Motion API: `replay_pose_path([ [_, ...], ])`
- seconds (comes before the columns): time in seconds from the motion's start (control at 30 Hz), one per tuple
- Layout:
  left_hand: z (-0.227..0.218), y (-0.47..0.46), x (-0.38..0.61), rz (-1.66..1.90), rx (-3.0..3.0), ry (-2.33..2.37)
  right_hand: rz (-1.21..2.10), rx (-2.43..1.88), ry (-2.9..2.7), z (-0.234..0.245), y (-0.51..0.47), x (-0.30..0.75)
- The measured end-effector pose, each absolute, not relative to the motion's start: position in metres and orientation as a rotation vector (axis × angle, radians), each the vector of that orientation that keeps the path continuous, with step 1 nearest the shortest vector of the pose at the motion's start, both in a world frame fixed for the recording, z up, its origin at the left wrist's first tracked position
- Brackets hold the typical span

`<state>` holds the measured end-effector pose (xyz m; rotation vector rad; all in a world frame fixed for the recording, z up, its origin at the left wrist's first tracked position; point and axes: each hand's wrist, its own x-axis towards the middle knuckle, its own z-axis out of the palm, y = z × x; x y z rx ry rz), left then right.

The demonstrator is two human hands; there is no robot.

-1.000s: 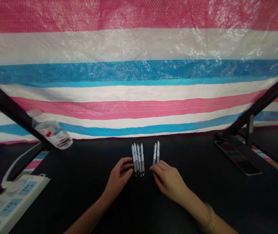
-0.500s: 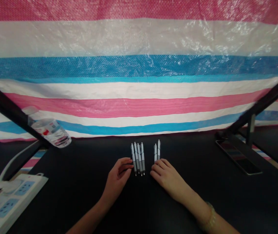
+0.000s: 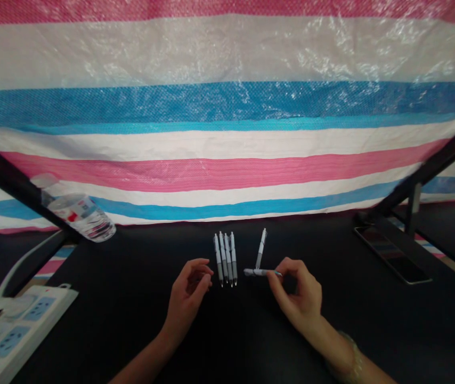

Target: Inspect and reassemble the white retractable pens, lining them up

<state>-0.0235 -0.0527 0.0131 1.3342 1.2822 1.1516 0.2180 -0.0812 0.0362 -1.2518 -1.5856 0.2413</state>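
Several white-and-grey pens (image 3: pixel 225 260) lie side by side on the black table, tips toward me. Just left of that row is my left hand (image 3: pixel 189 288), its fingers loosely curled and apart, with nothing in it. My right hand (image 3: pixel 297 293) pinches a pen (image 3: pixel 257 272) near its tip end between thumb and forefinger. This held pen is turned crosswise, its clicker end pointing left. Behind it another pen (image 3: pixel 261 247) lies slightly slanted, its lower end partly hidden by the held one.
On the left are a white power strip (image 3: pixel 31 325) with a plugged-in cable and a clear plastic cup (image 3: pixel 86 216). A dark phone (image 3: pixel 391 256) lies on the right beside a black metal bar (image 3: pixel 411 181). A striped plastic sheet (image 3: pixel 227 176) hangs behind the table.
My right hand has moved to the right and turned one of the two right-hand pens from lengthwise to crosswise. My left hand has drawn slightly away from the row of pens.
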Motion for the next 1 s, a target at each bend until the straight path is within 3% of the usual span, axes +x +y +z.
replay_pose_path([
  [0.33, 0.016, -0.059, -0.020, 0.955, 1.554, 1.103, 1.118, -1.162, -0.979, 0.031, -0.073, 0.212],
  [0.7, 0.016, -0.068, -0.022, 1.113, 1.549, 1.183, 1.736, -1.197, -1.348, 0.028, -0.068, 0.210],
  [0.8, 0.014, -0.068, -0.021, 1.111, 1.492, 1.183, 1.787, -1.209, -1.509, 0.028, -0.067, 0.213],
  [1.0, 0.014, -0.071, -0.020, 1.085, 1.519, 1.196, 1.566, -1.302, -1.596, 0.035, -0.070, 0.211],
])
